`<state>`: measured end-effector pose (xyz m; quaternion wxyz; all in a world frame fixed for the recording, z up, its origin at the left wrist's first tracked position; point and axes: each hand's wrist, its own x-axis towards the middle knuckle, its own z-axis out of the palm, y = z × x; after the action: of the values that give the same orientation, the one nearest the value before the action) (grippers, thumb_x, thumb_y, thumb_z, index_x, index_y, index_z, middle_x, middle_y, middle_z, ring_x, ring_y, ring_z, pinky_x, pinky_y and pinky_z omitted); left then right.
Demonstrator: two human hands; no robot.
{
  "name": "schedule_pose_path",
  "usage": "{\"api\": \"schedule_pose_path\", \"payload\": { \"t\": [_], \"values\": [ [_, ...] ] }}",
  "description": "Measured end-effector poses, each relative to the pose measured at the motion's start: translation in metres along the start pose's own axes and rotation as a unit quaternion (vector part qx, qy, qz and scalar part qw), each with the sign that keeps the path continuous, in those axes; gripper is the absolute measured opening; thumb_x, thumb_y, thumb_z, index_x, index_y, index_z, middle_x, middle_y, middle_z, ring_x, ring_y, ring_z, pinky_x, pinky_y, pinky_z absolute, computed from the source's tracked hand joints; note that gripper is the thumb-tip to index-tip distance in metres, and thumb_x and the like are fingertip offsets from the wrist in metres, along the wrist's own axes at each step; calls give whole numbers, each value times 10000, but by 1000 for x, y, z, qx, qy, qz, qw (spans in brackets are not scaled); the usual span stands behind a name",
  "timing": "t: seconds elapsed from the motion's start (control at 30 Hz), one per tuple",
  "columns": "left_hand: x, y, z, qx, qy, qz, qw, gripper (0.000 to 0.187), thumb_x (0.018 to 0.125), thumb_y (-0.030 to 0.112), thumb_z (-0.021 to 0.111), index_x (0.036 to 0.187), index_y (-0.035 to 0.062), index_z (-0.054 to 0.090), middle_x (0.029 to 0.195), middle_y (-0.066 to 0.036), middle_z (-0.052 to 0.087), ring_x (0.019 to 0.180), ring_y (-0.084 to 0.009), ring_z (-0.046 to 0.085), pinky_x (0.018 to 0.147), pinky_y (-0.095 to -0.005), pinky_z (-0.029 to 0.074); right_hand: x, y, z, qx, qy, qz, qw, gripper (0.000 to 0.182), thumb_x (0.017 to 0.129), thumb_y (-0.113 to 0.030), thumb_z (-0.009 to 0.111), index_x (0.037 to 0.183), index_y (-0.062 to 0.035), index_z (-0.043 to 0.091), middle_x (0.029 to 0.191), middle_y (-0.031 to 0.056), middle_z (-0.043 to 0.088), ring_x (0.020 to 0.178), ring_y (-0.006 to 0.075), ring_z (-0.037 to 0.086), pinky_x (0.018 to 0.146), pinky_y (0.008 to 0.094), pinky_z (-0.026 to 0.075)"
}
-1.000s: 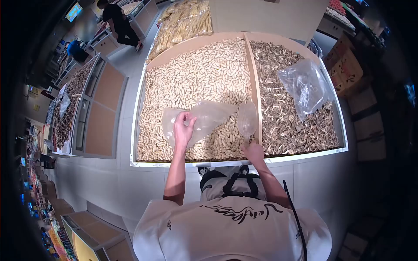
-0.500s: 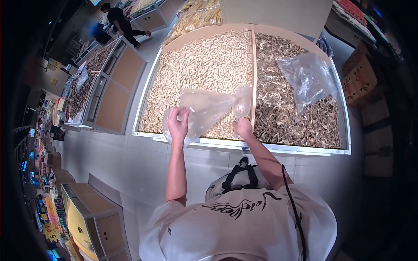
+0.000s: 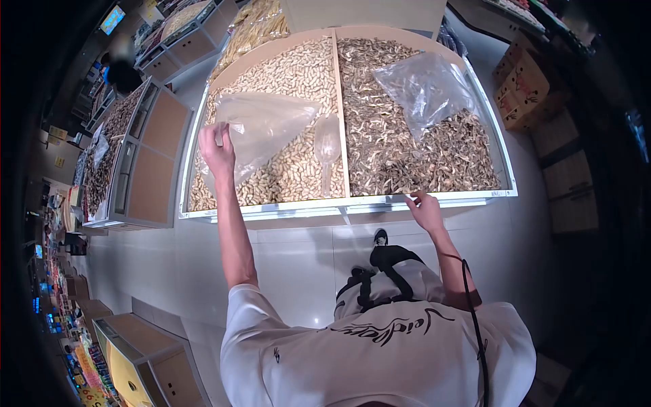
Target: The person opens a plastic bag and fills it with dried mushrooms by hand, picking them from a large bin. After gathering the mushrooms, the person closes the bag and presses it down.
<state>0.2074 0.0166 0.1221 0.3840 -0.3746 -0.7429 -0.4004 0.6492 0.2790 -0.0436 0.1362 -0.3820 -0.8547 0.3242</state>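
Observation:
My left hand (image 3: 217, 150) pinches the edge of a clear plastic bag (image 3: 266, 125), which spreads over the peanuts (image 3: 298, 68) in the left half of the bin. My right hand (image 3: 426, 207) is near the bin's front rim (image 3: 380, 202), below the dried brown goods; its fingers are curled and whether they touch the rim is hard to tell. A clear scoop (image 3: 327, 140) lies on the peanuts beside the wooden divider (image 3: 340, 115), its handle toward the front. Another clear bag (image 3: 430, 88) rests on the dried brown goods (image 3: 380, 149) in the right half.
A second display bin (image 3: 150, 149) stands at the left, with a person (image 3: 124, 76) behind it. Printed cardboard boxes (image 3: 522, 91) are at the right. A cabinet (image 3: 163, 359) stands at the lower left.
My right hand has let go of the scoop and moved right to the front rim. My left hand still holds the bag. The view has shifted, and the walking person is now partly hidden.

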Motion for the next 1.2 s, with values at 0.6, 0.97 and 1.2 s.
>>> {"api": "schedule_pose_path", "payload": {
  "t": [0.6, 0.97, 1.2],
  "values": [
    [-113, 52, 208, 149, -164, -317, 922, 989, 809, 225, 794, 1523, -89, 185, 1620, -290, 105, 1501, -441, 178, 1223, -475, 215, 85, 228, -180, 32, 57, 63, 996, 312, 905, -263, 718, 1021, 27, 724, 844, 177, 745, 770, 294, 733, 724, 378, 562],
    [-138, 297, 351, -247, -333, -406, 814, 464, 934, 197, 734, 1263, -73, 549, 1035, -77, 692, 940, -148, 643, 877, -275, 515, 183, 325, -257, 30, 60, 42, 997, 325, 908, -294, 721, 1048, 0, 728, 799, 158, 735, 704, 250, 705, 682, 363, 549],
    [-157, 324, 401, -127, -362, -495, 780, 681, 835, 428, 827, 1188, -106, 593, 990, -136, 697, 842, -188, 654, 758, -321, 526, 200, 322, -258, 61, 41, 57, 996, 290, 904, -255, 730, 1036, 3, 728, 814, 162, 737, 721, 240, 704, 705, 358, 547]
  ]
}}
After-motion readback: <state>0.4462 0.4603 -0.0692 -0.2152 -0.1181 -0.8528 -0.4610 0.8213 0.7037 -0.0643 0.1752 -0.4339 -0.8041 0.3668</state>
